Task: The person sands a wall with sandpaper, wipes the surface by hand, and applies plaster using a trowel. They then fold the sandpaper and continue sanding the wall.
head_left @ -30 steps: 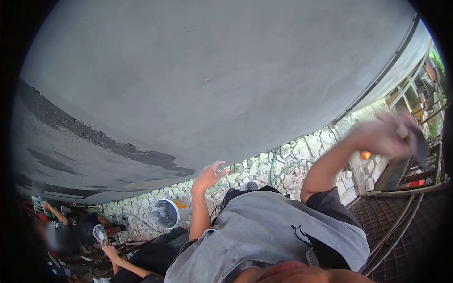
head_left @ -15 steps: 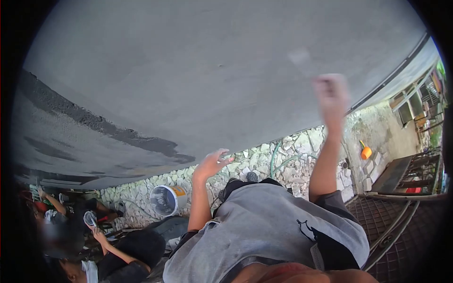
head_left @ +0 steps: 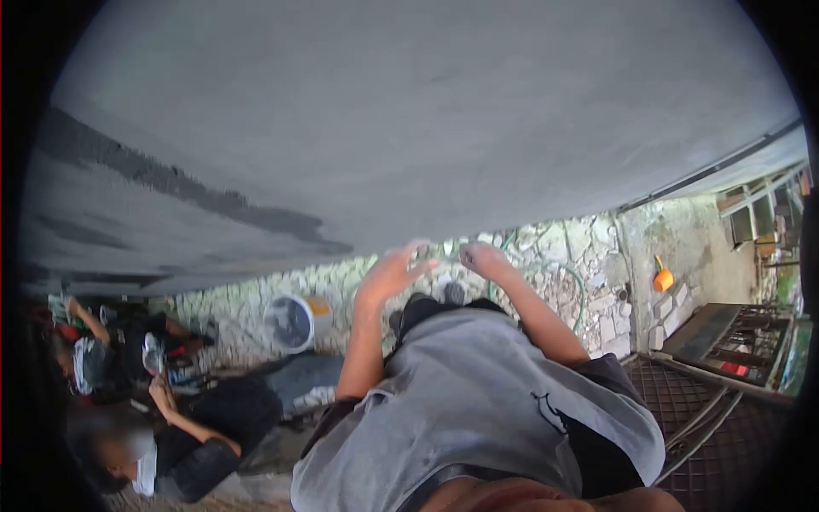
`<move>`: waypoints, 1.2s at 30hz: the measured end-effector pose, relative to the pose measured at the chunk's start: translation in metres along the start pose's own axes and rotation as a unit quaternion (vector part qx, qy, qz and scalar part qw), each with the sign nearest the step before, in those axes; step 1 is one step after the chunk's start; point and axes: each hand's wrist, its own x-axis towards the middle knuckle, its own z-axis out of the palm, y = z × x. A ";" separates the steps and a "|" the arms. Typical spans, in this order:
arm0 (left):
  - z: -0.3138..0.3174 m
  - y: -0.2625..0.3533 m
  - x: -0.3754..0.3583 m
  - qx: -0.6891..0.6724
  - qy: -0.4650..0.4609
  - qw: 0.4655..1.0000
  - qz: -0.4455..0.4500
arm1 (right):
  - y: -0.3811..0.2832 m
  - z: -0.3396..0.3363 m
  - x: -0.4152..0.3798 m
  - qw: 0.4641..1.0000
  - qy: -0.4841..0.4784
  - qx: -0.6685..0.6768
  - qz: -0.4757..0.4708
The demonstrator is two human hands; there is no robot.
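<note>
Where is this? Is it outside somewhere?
Yes, it looks like an outdoor yard where building work goes on. A big grey plastered wall has darker wet patches, the ground is rough white stones, and a white bucket lies near a green hose.

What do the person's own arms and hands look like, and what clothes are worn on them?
Both arms are bare from the short sleeves down. The left hand and the right hand wear no gloves, and no watch or ring is visible. The person wears a grey T-shirt with a small black logo and a black panel on one side.
</note>
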 end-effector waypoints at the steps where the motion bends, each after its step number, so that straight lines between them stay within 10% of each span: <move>1: 0.005 0.000 -0.006 -0.031 -0.001 1.000 -0.002 | -0.018 0.003 -0.014 0.999 -0.015 0.040 -0.002; 7: 0.028 0.014 -0.004 0.050 0.076 0.994 0.068 | -0.066 -0.061 0.005 0.949 0.125 0.200 -0.211; 15: 0.020 0.029 0.009 -0.025 0.174 0.979 0.103 | -0.085 -0.084 -0.011 0.801 -0.035 0.598 -0.006; 21: 0.008 0.050 0.010 -0.086 0.208 0.967 0.123 | -0.086 -0.088 -0.027 0.636 0.089 0.756 0.128; 25: -0.014 0.053 0.007 -0.101 0.224 0.963 0.116 | -0.044 -0.159 -0.061 0.586 0.156 0.795 -0.002; 28: -0.019 0.046 0.007 -0.117 0.237 0.952 0.154 | -0.026 -0.239 -0.111 0.690 0.577 0.431 0.070; 30: -0.030 0.047 0.008 -0.091 0.240 0.951 0.173 | -0.027 -0.296 -0.123 0.636 0.743 0.207 -0.015; 31: -0.038 0.055 0.005 -0.104 0.246 0.948 0.174 | 0.004 -0.318 -0.141 0.653 0.732 0.142 -0.133; 32: -0.046 0.062 0.001 -0.120 0.241 0.946 0.179 | -0.013 -0.329 -0.127 0.492 0.790 0.228 -0.284; 33: -0.052 0.061 0.000 -0.114 0.261 0.943 0.170 | -0.024 -0.335 -0.107 0.492 0.781 0.247 -0.295; 35: -0.053 0.061 0.003 -0.110 0.272 0.939 0.182 | -0.034 -0.341 -0.083 0.314 0.899 0.251 -0.171; 36: -0.057 0.061 0.003 -0.109 0.276 0.937 0.183 | -0.003 -0.335 -0.059 0.447 0.870 0.136 -0.158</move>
